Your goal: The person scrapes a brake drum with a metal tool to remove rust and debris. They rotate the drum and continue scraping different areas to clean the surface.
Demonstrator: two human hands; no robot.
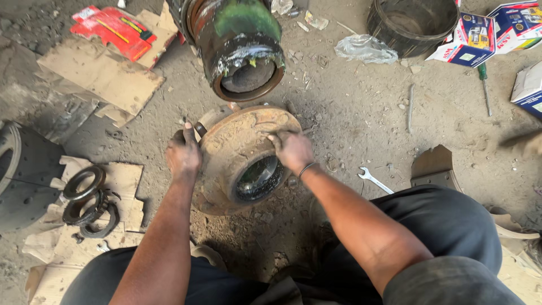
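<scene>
A rusty, dirt-caked wheel hub [237, 148] with a round flange stands tilted on the dusty ground in front of me, its greasy open bore [259, 178] facing me. My left hand [183, 154] grips the flange's left edge. My right hand [291, 149] lies on the flange's upper right face, fingers spread over the rim; a thin band circles that wrist. Just beyond the hub the green, grease-smeared end of an axle [243, 51] points toward me.
Black rings and seals [87, 199] lie on cardboard at the left. A spanner [374, 180] and a brake shoe [433, 167] rest right of the hub. A dark drum [412, 21], boxes [480, 34], a screwdriver [485, 86] and a plastic bag [364, 48] lie farther back.
</scene>
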